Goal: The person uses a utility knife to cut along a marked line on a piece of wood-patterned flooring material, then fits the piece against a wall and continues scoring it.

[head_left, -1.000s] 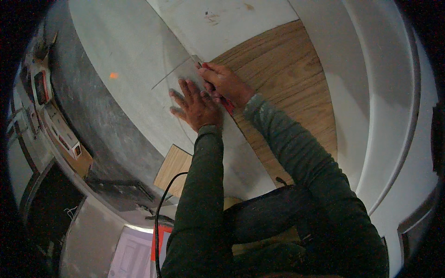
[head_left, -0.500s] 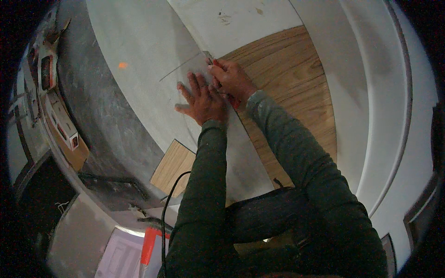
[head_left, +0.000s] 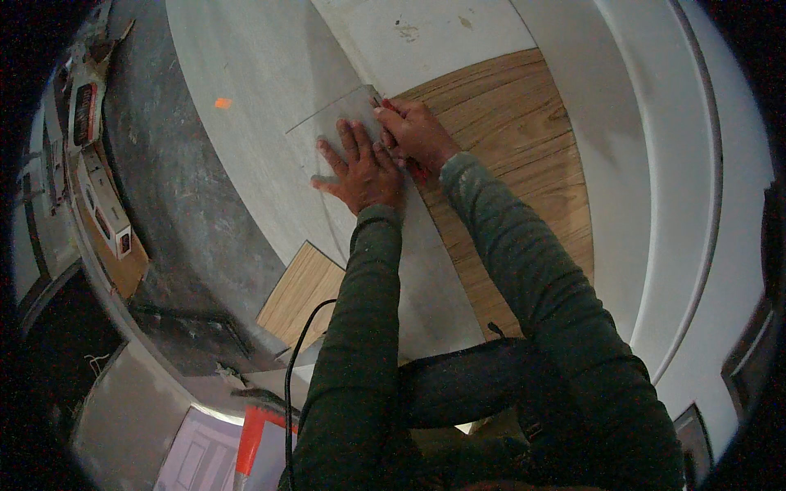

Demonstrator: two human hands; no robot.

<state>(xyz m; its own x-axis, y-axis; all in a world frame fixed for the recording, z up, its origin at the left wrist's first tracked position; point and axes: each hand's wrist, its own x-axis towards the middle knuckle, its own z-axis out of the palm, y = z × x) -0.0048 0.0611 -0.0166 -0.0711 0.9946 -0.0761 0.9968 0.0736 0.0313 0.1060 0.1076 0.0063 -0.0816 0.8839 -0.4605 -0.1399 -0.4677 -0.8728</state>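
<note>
My left hand (head_left: 360, 172) lies flat on a pale grey plank (head_left: 438, 270), fingers spread. Just to its right, my right hand (head_left: 417, 131) is closed around a red-handled utility knife (head_left: 419, 173). Part of the handle shows below the fist, and its front end is beside the plank's right edge. A thin dark line (head_left: 327, 110) runs across the grey surface beyond my fingertips, reaching that edge. Wood-grain flooring (head_left: 508, 131) lies under my right forearm.
A small wood-grain offcut (head_left: 301, 295) rests left of my left forearm, near a black cord (head_left: 291, 385). Cardboard boxes (head_left: 105, 204) line the far left beside dark flooring (head_left: 180, 164). An orange mark (head_left: 223, 103) shows on the grey surface. White trim (head_left: 647, 164) curves along the right.
My right hand and the knife have shifted slightly right, away from the end of the dark line. My left hand stays flat in nearly the same place. The view has tilted a little.
</note>
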